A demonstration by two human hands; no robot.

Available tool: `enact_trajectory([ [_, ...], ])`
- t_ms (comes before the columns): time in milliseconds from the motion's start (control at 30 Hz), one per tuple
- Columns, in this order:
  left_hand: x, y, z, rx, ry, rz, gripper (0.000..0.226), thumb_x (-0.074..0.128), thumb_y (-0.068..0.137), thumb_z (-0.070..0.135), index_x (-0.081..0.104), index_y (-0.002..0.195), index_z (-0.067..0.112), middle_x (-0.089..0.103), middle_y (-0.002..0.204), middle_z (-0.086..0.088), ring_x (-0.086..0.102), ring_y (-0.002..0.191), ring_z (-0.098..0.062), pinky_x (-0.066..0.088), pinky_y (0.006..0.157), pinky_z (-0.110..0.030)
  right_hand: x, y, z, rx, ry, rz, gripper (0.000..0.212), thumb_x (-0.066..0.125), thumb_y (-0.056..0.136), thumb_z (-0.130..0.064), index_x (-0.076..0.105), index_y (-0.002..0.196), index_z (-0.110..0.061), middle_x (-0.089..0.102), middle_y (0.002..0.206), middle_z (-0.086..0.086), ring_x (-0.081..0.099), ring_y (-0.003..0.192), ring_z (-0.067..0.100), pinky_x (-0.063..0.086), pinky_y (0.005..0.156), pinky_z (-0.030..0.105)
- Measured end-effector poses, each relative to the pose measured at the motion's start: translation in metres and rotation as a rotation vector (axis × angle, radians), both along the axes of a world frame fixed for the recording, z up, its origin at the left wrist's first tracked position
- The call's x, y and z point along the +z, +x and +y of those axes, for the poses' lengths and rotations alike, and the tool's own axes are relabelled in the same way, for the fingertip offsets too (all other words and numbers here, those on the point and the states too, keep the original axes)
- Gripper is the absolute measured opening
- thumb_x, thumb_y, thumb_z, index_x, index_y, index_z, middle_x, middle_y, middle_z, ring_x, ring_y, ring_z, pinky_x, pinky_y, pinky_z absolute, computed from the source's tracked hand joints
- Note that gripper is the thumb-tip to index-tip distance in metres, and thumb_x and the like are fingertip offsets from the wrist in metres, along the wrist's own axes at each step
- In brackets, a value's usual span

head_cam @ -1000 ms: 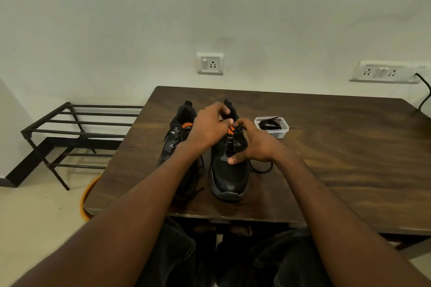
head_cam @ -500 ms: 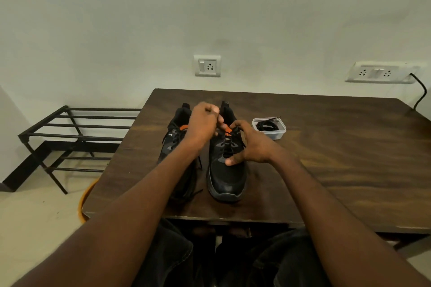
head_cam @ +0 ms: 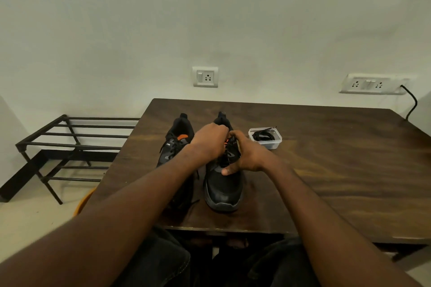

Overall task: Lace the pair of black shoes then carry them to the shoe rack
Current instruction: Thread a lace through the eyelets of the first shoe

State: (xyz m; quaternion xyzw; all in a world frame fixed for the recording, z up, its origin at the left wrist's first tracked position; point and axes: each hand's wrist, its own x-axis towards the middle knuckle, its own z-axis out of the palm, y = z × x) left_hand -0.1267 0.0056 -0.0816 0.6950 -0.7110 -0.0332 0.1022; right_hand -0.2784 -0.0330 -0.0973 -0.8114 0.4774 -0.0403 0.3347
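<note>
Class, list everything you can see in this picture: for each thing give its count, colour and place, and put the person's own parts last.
shoes: two, black with orange, side by side on the table
table: one, dark brown, centre
container: one, clear, holding a black lace, right of the shoes
shoe rack: one, black, on the floor left of the table
wall sockets: two plates, white, on the wall
cable: one, black, far right
left hand: over the right-side shoe's laces
right hand: on the same shoe
</note>
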Motion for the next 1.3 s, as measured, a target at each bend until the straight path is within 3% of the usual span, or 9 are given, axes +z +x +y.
enact_trajectory([
  [100,0.008,0.005,-0.004,-0.048,0.069,-0.067,0.012,0.063,0.097,0.015,0.068,0.108,0.015,0.062,0.092,-0.003,0.059,0.083,-0.02,0.047,0.073,-0.036,0.002,0.003,-0.001,0.003,-0.001,0.011,0.123,0.1,0.065,-0.031,0.022,0.161,-0.032,0.052,0.154,-0.001,0.051,0.14,0.026,0.045,0.115,0.049],
  [200,0.0,0.007,0.001,-0.022,0.021,-0.078,0.015,0.064,0.095,0.021,0.072,0.107,0.023,0.065,0.091,0.003,0.061,0.091,-0.019,0.044,0.095,-0.047,0.004,0.007,-0.002,0.011,0.016,0.022,0.121,0.099,0.066,-0.027,0.023,0.16,-0.032,0.049,0.156,0.0,0.049,0.141,0.027,0.045,0.114,0.048],
  [367,-0.026,0.021,0.008,0.072,-0.13,0.162,0.021,0.062,0.096,0.032,0.076,0.111,0.037,0.074,0.097,0.009,0.065,0.096,-0.015,0.04,0.106,-0.051,-0.001,0.006,-0.004,0.029,0.014,0.028,0.121,0.097,0.069,-0.029,0.02,0.162,-0.038,0.044,0.159,0.0,0.044,0.145,0.028,0.042,0.116,0.045],
  [567,-0.031,0.024,0.007,0.041,-0.198,0.265,0.021,0.065,0.094,0.033,0.08,0.109,0.031,0.078,0.092,0.009,0.068,0.076,-0.007,0.059,0.081,-0.034,-0.007,0.002,-0.004,-0.004,0.0,0.005,0.118,0.1,0.063,-0.035,0.027,0.156,-0.041,0.051,0.152,-0.003,0.053,0.136,0.025,0.048,0.111,0.046],
  [733,-0.034,0.021,0.013,0.097,-0.211,0.475,0.014,0.069,0.095,0.03,0.08,0.103,0.029,0.076,0.086,0.011,0.066,0.071,-0.001,0.051,0.064,-0.018,-0.002,0.006,0.001,-0.019,-0.008,0.033,0.121,0.1,0.063,-0.033,0.025,0.157,-0.039,0.052,0.152,-0.002,0.053,0.137,0.026,0.049,0.11,0.043],
  [833,-0.03,0.027,0.008,0.196,-0.167,0.707,0.009,0.074,0.091,0.023,0.082,0.09,0.026,0.076,0.078,0.011,0.07,0.072,-0.001,0.058,0.068,-0.023,0.002,0.01,0.0,-0.013,-0.027,0.076,0.123,0.099,0.064,-0.035,0.022,0.159,-0.037,0.052,0.153,0.0,0.053,0.138,0.027,0.047,0.107,0.041],
  [1000,0.01,0.033,0.001,0.462,-0.174,1.619,0.01,0.058,0.093,0.01,0.067,0.091,0.007,0.08,0.093,-0.009,0.078,0.084,-0.022,0.047,0.052,-0.021,-0.011,0.003,0.001,-0.046,0.001,-0.021,0.12,0.101,0.062,-0.029,0.027,0.156,-0.039,0.05,0.154,0.002,0.05,0.14,0.028,0.046,0.113,0.048],
  [1133,0.009,0.031,0.005,0.311,-0.069,1.377,0.011,0.052,0.101,0.013,0.063,0.101,0.011,0.07,0.087,-0.004,0.064,0.068,-0.013,0.043,0.054,-0.023,-0.009,-0.001,-0.005,0.018,-0.023,0.019,0.119,0.099,0.064,-0.035,0.025,0.157,-0.039,0.048,0.155,0.001,0.049,0.14,0.028,0.046,0.111,0.045],
  [1300,-0.023,0.036,-0.002,-0.013,-0.111,0.44,0.01,0.072,0.095,0.029,0.066,0.102,0.025,0.05,0.106,0.007,0.054,0.086,-0.006,0.044,0.076,-0.018,-0.007,-0.003,-0.006,0.035,-0.009,-0.021,0.12,0.098,0.065,-0.034,0.024,0.159,-0.038,0.05,0.154,-0.002,0.051,0.139,0.023,0.047,0.111,0.041],
])
